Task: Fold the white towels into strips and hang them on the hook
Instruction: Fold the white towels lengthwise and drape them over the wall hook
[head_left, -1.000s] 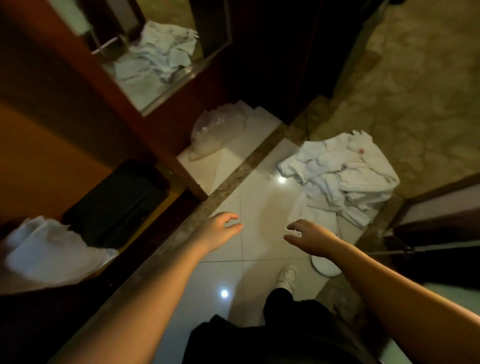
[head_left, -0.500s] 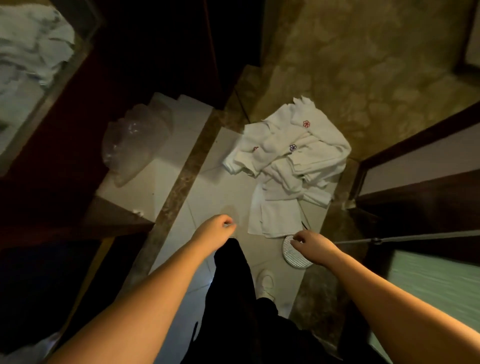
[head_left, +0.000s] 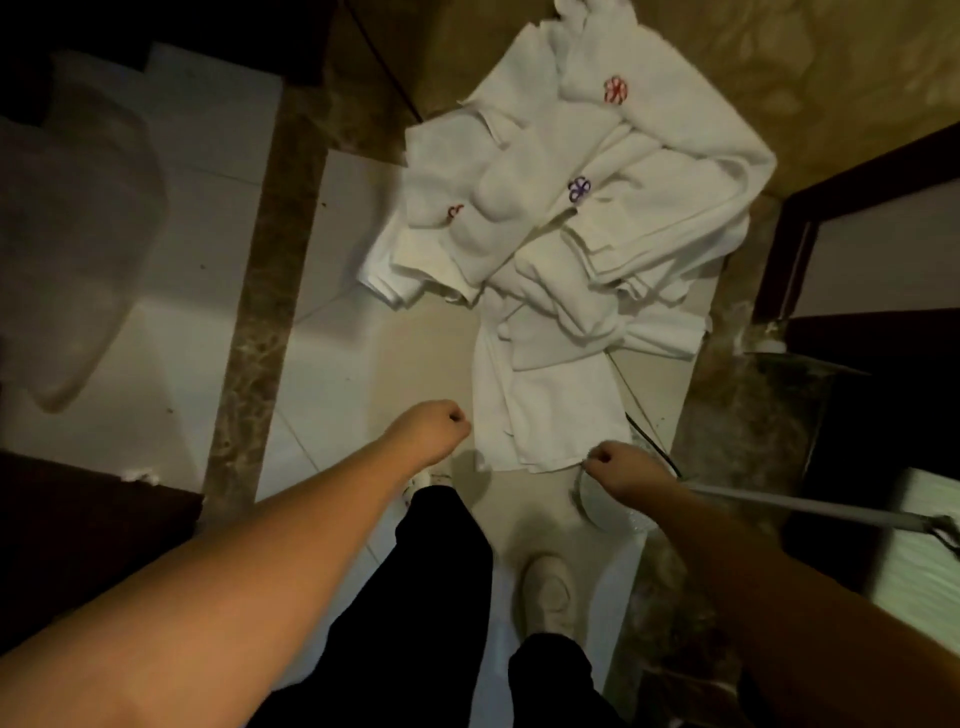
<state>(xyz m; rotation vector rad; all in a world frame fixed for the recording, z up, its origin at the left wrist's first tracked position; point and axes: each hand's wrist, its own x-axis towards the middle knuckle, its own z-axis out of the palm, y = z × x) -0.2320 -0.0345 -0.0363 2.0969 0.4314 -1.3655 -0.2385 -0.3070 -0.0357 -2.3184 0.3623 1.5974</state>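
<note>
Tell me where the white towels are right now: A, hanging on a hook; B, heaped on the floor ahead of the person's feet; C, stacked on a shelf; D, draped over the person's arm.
B: the white towels lie in a rumpled heap on the tiled floor, beyond both hands.

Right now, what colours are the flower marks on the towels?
Red and purple, on white towels; head view.

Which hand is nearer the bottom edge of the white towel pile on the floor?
Right. The right hand sits at the lower right corner of the towel pile, fingers curled, apparently touching its edge. The left hand is beside the lower left edge, curled, holding nothing.
</note>
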